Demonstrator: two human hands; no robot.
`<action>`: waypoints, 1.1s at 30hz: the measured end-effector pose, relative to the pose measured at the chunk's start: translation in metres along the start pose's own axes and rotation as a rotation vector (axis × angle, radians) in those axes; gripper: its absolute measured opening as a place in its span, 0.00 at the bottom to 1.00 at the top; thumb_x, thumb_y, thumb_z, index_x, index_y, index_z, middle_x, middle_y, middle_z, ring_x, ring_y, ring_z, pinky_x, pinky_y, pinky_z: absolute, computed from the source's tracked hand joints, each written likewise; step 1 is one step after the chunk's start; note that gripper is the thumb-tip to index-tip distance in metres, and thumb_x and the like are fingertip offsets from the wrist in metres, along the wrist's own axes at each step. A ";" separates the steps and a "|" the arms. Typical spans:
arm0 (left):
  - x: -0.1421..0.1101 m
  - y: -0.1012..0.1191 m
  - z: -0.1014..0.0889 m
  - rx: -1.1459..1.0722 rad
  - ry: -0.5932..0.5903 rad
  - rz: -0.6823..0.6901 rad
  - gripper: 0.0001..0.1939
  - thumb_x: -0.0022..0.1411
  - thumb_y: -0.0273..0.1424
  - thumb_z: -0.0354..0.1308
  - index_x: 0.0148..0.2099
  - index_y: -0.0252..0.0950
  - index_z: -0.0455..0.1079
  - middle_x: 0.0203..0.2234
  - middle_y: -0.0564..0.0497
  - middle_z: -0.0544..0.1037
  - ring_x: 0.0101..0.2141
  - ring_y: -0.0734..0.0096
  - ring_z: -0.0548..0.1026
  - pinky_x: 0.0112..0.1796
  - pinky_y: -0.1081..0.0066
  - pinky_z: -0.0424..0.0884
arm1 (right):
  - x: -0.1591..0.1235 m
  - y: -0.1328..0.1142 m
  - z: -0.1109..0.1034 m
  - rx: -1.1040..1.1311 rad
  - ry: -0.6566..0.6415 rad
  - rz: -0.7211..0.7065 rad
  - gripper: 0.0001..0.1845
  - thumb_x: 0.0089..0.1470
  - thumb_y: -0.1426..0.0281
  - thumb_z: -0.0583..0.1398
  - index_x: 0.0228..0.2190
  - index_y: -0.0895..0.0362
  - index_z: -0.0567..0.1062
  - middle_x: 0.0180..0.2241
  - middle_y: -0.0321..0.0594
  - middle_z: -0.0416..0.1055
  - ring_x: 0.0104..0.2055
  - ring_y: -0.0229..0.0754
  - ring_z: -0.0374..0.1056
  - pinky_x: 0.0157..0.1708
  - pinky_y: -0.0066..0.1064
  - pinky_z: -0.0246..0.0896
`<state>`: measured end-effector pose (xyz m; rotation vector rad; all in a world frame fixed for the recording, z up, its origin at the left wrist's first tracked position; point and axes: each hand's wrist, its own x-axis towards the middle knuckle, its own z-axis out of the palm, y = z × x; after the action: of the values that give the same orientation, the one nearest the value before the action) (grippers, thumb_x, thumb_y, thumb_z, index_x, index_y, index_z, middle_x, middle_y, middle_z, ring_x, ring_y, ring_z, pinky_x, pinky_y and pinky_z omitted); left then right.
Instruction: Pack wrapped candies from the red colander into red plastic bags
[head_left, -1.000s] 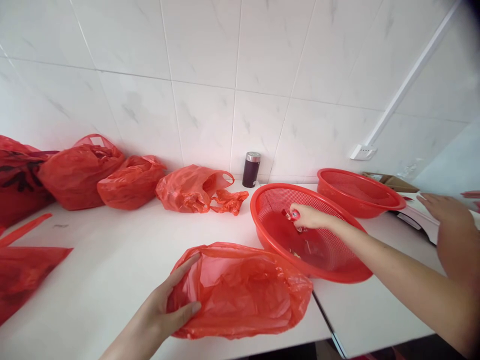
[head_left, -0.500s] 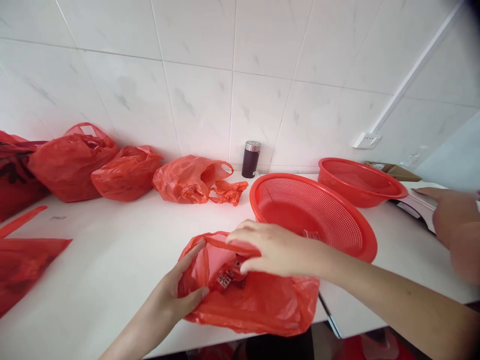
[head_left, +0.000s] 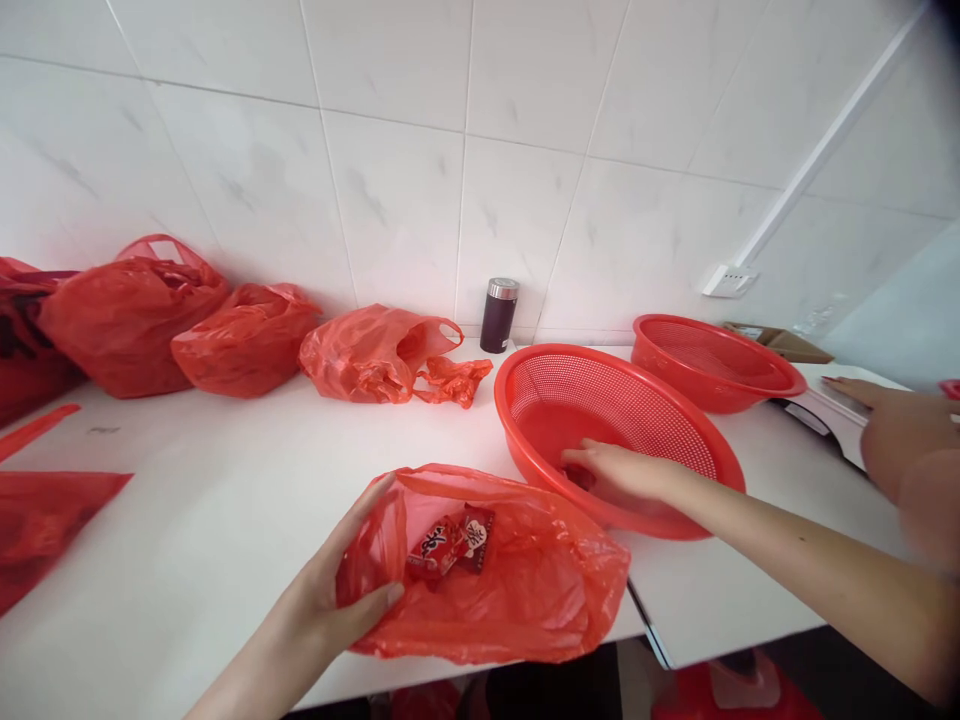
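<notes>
My left hand [head_left: 330, 600] grips the rim of a red plastic bag [head_left: 525, 590] that lies on the white counter, holding its mouth open. Two red wrapped candies [head_left: 450, 540] lie inside the bag near the opening. My right hand [head_left: 615, 475] reaches down into the near red perforated basket [head_left: 525, 370], with its fingers curled together on the basket floor. What they hold, if anything, I cannot make out.
A second red basket [head_left: 712, 365] stands behind the first. Another person's hand [head_left: 900, 430] rests on a white scale [head_left: 825, 415] at the right. Three filled red bags [head_left: 247, 340] line the tiled wall, beside a dark flask [head_left: 499, 315]. A flat red bag [head_left: 45, 510] lies far left.
My right hand brought candies from the basket to the bag, left them inside, and has gone back into the basket. My left hand has kept the bag's mouth open.
</notes>
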<state>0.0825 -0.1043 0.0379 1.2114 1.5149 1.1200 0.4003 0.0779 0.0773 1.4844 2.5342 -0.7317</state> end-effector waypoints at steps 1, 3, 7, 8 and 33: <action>-0.001 0.001 0.000 -0.020 0.008 -0.007 0.42 0.54 0.41 0.64 0.67 0.56 0.50 0.67 0.57 0.55 0.65 0.56 0.54 0.61 0.62 0.56 | 0.003 -0.002 -0.001 -0.002 -0.049 -0.032 0.07 0.45 0.75 0.62 0.30 0.54 0.76 0.34 0.40 0.73 0.31 0.42 0.68 0.30 0.30 0.59; -0.003 0.001 -0.001 -0.105 0.004 -0.055 0.47 0.53 0.44 0.64 0.69 0.58 0.43 0.66 0.53 0.58 0.61 0.53 0.62 0.56 0.62 0.66 | 0.010 -0.004 -0.009 -0.003 -0.103 -0.073 0.07 0.43 0.79 0.61 0.26 0.56 0.74 0.30 0.38 0.72 0.29 0.40 0.67 0.28 0.29 0.58; -0.009 -0.002 -0.012 -0.200 0.065 -0.174 0.48 0.53 0.51 0.61 0.69 0.59 0.38 0.66 0.50 0.58 0.57 0.46 0.68 0.46 0.58 0.75 | 0.014 -0.014 -0.044 0.026 0.034 -0.089 0.06 0.47 0.78 0.59 0.29 0.57 0.72 0.32 0.37 0.71 0.31 0.38 0.67 0.30 0.28 0.59; -0.010 -0.003 -0.015 -0.231 0.081 -0.204 0.46 0.53 0.52 0.60 0.69 0.59 0.41 0.66 0.51 0.58 0.58 0.46 0.67 0.47 0.57 0.75 | 0.010 -0.023 -0.052 0.061 0.096 -0.102 0.05 0.50 0.75 0.59 0.32 0.56 0.71 0.33 0.37 0.71 0.32 0.37 0.68 0.31 0.28 0.60; -0.031 0.047 -0.089 -0.697 0.285 -0.158 0.16 0.40 0.34 0.74 0.25 0.37 0.69 0.17 0.58 0.70 0.18 0.78 0.66 0.18 0.78 0.69 | -0.070 -0.127 0.004 -0.563 0.090 -0.486 0.14 0.57 0.67 0.59 0.22 0.55 0.75 0.21 0.40 0.71 0.27 0.46 0.68 0.33 0.39 0.59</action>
<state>0.0099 -0.1405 0.1054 0.4637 1.2211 1.5784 0.3284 -0.0303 0.1413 0.7480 2.8562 0.0390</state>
